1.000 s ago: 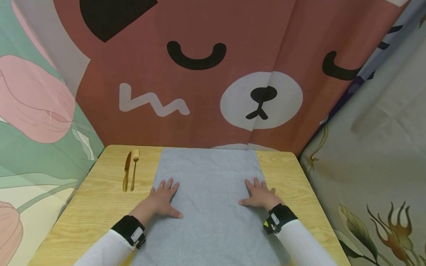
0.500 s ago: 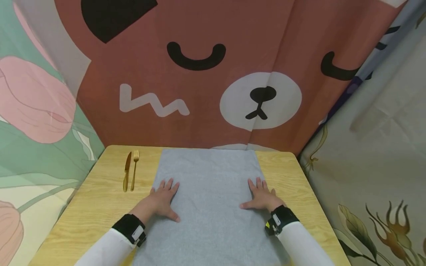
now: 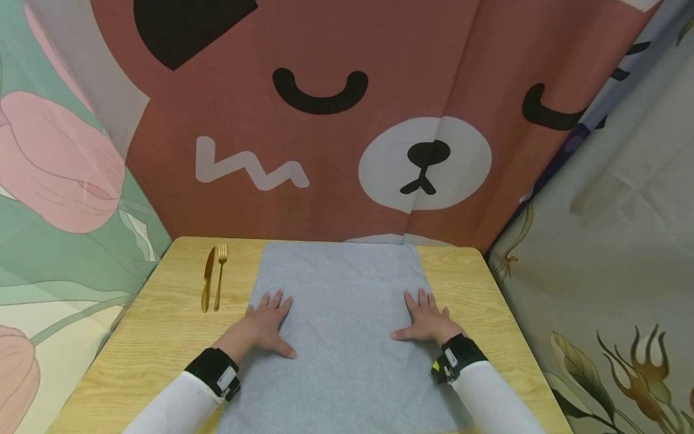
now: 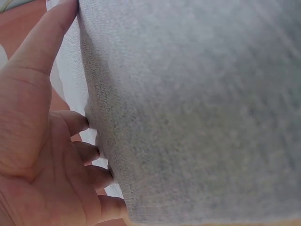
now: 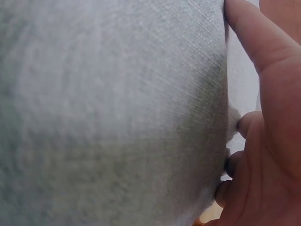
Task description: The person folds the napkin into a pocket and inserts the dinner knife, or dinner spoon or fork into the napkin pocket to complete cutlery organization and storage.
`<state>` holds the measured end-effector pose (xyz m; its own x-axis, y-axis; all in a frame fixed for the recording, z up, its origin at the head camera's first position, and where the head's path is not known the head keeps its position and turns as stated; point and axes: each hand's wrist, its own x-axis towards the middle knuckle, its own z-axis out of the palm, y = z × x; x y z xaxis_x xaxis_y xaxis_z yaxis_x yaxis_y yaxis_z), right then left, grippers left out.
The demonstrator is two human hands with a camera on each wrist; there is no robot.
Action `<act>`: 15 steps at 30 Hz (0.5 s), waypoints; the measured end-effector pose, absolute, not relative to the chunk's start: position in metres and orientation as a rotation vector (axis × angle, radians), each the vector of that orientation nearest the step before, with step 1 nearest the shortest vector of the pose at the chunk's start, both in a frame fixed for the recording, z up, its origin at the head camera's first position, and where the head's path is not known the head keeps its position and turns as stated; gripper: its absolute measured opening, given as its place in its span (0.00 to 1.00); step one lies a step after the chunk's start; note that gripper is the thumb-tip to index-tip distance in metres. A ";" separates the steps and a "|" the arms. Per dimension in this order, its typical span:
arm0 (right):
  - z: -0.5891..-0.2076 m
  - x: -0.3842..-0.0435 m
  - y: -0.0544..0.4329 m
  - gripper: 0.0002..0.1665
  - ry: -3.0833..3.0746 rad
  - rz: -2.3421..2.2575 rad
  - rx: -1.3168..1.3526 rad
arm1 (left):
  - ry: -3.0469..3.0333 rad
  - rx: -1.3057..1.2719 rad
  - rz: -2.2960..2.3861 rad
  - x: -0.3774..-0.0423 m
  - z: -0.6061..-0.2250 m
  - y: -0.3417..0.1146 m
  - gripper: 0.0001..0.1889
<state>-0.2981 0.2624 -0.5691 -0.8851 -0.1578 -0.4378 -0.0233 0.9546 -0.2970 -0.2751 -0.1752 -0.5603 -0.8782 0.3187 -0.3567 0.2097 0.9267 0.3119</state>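
A grey-blue cloth [image 3: 347, 313] lies spread flat over the middle of the wooden table, reaching from its far edge to the bottom of the head view. My left hand [image 3: 262, 325] rests on the cloth's left side, fingers spread and thumb pointing inward. On the opposite side my right hand [image 3: 425, 319] touches the cloth with its fingers apart. Both wrist views show fingertips against the cloth [image 4: 197, 113] and the palms raised off it. Neither hand grips anything.
A gold knife [image 3: 208, 280] and a gold fork [image 3: 220, 277] lie side by side on the wooden table [image 3: 162, 319], left of the cloth. Behind the table hangs a brown curtain [image 3: 325, 211] with a bear print; patterned curtains flank both sides.
My right hand has shifted slightly to the right on the cloth. The left thumb has moved a little; otherwise the left hand, cloth and cutlery stay in place.
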 end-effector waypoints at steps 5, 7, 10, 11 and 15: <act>-0.566 -0.299 0.262 0.80 2.647 -0.402 -0.138 | 2.672 0.375 0.359 -0.277 -0.559 -0.174 0.73; -0.565 -0.299 0.261 0.80 2.648 -0.400 -0.136 | 2.669 0.373 0.357 -0.277 -0.559 -0.174 0.74; -0.564 -0.299 0.261 0.80 2.642 -0.404 -0.129 | 2.667 0.369 0.357 -0.278 -0.559 -0.174 0.75; -0.564 -0.299 0.261 0.80 2.640 -0.409 -0.126 | 2.666 0.371 0.360 -0.278 -0.559 -0.174 0.75; -0.563 -0.297 0.261 0.81 2.641 -0.431 -0.125 | 2.671 0.375 0.367 -0.276 -0.559 -0.174 0.72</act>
